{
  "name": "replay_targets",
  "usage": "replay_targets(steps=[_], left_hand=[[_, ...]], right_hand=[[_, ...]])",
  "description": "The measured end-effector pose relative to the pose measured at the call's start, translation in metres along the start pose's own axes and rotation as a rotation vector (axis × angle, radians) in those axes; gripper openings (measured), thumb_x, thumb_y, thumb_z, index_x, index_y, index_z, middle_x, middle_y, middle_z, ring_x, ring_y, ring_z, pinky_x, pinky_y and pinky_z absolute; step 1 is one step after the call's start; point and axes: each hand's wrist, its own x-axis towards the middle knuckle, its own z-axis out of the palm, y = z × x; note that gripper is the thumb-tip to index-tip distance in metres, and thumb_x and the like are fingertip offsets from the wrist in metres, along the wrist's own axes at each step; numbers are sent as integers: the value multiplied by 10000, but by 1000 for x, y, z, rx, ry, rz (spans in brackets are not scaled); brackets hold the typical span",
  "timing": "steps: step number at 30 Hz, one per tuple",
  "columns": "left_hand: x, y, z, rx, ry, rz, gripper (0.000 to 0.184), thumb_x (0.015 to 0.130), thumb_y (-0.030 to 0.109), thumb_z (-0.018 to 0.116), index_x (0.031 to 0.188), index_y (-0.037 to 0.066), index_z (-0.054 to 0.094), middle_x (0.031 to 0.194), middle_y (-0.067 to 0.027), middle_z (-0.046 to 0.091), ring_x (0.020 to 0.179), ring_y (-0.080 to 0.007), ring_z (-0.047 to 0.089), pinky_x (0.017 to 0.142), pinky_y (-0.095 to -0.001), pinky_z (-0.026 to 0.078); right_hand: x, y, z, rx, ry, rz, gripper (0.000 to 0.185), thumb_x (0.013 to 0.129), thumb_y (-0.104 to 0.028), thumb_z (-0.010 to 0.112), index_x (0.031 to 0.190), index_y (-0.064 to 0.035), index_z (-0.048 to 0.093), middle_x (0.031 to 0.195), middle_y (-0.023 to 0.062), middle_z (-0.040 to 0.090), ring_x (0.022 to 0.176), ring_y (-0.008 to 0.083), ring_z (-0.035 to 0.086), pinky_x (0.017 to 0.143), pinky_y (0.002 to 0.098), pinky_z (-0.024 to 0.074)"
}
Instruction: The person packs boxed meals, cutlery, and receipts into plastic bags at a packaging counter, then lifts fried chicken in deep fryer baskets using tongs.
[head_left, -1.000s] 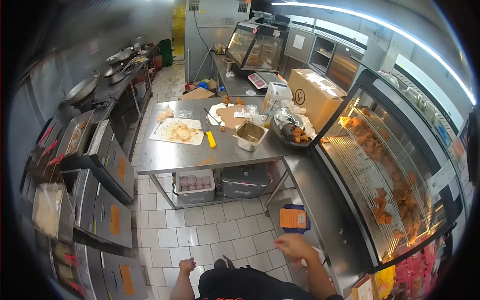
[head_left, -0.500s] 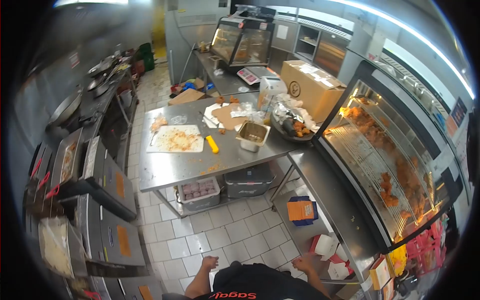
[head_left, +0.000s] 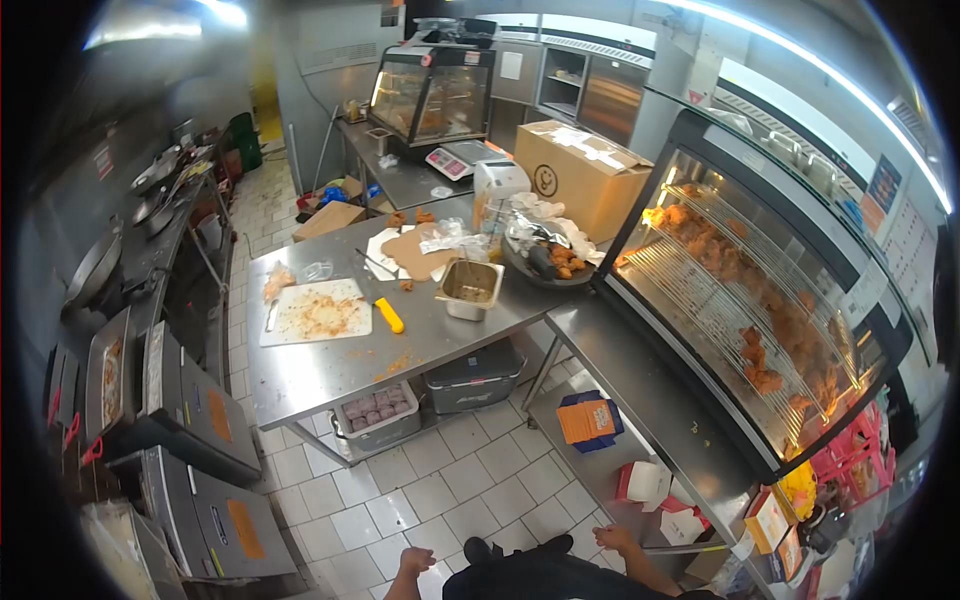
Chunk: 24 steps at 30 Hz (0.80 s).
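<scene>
My left hand (head_left: 416, 560) hangs low at the bottom of the view, over the tiled floor, fingers loosely apart and nothing in them. To the right, my right hand (head_left: 613, 538) is held out near the lower shelf, also without anything in it. Red and white boxes (head_left: 645, 484) lie closest to that hand. Ahead stands a steel table (head_left: 300, 385), beyond reach of both hands. On it are a white cutting board (head_left: 318, 312) covered in crumbs, a yellow-handled tool (head_left: 391, 315) and a steel pan (head_left: 470, 290).
A lit display cabinet (head_left: 750, 310) with fried pieces stands at right on a steel counter (head_left: 650, 385). Lidded fryers (head_left: 195, 405) line the left. Under the table sit a tub (head_left: 377, 415) and a grey cooler (head_left: 473, 380). A large cardboard box (head_left: 575, 180) is farther back.
The view has swung to the right, so the table and cabinet sit further left in it. My shoes now show below. Both hands remain low and apart.
</scene>
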Motion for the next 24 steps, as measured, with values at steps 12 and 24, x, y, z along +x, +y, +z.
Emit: replay_targets(steps=[12, 24], left_hand=[[32, 91, 42, 1040, -229, 195, 291, 794, 340, 650, 1034, 178, 668, 946, -71, 684, 857, -248, 669, 722, -380, 557], [49, 190, 178, 949, -167, 414, 252, 811, 287, 622, 893, 80, 739, 822, -34, 733, 651, -134, 681, 619, -282, 544]], right_hand=[[-2, 109, 18, 411, -48, 99, 344, 829, -365, 702, 823, -23, 676, 761, 76, 682, 672, 161, 656, 595, 309, 535], [-18, 241, -9, 178, 259, -381, 228, 762, -178, 615, 979, -115, 647, 831, 158, 650, 750, 305, 624, 585, 398, 477]])
